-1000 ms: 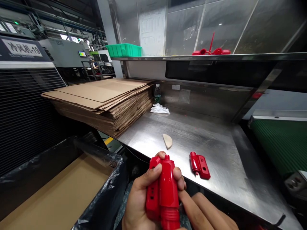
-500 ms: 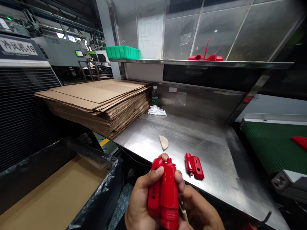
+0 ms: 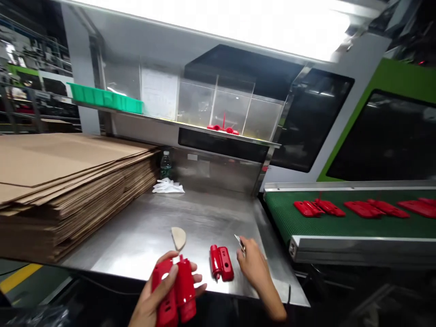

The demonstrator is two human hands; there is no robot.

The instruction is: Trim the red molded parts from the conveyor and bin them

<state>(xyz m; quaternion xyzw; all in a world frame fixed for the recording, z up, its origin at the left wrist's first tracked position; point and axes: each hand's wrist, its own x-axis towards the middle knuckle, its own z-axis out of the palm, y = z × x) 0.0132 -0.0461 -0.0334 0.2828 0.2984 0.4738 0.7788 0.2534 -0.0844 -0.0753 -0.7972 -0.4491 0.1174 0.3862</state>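
Observation:
My left hand (image 3: 155, 299) grips a red plastic housing (image 3: 175, 290) at the near edge of the steel table (image 3: 211, 218). Over the table to the right, my right hand (image 3: 252, 263) holds a small thin blade-like tool (image 3: 239, 241) whose tip points away from me. A second, smaller red plastic part (image 3: 221, 262) lies flat on the table between my two hands. Just beyond the housing lies a beige half-round piece (image 3: 178, 237).
A tall stack of flat cardboard (image 3: 68, 177) fills the table's left side. A white cloth (image 3: 168, 186) and a bottle (image 3: 165, 165) stand at the back. On the right, a green conveyor belt (image 3: 289, 220) carries several red parts (image 3: 361, 209). A shelf above holds a green bin (image 3: 105, 97).
The view has swung right, bringing the conveyor and its red parts into sight. My right hand has left the housing and moved out over the table with the small tool.

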